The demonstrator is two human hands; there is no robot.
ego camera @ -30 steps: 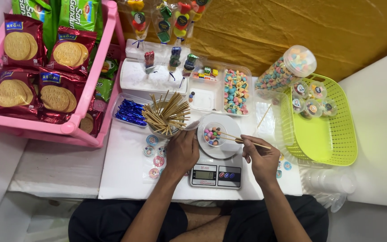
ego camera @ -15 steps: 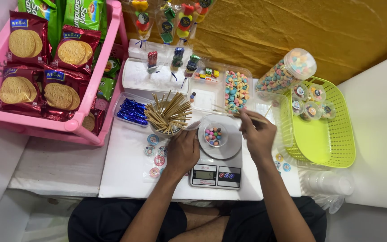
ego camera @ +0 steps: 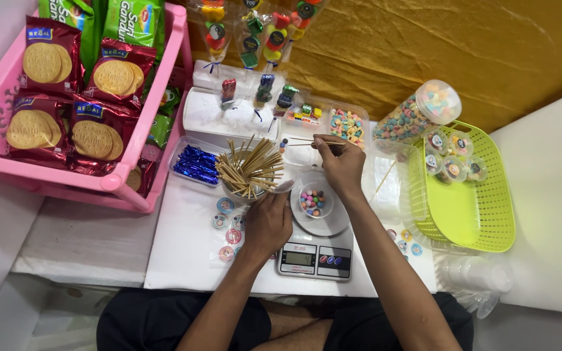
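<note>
head view | left hand (ego camera: 267, 224) rests curled against cup of thin wooden skewers (ego camera: 250, 170), grip unclear | right hand (ego camera: 341, 162) pinches one thin wooden skewer (ego camera: 304, 141) over clear candy tray (ego camera: 346, 123) | small bowl of coloured candies (ego camera: 313, 201) sits on digital kitchen scale (ego camera: 315, 257) on white surface (ego camera: 183, 253)

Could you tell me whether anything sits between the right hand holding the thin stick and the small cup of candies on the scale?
Nothing visible does. The right hand holds the stick just beyond the cup of candies on the scale, with open space between them.
</note>
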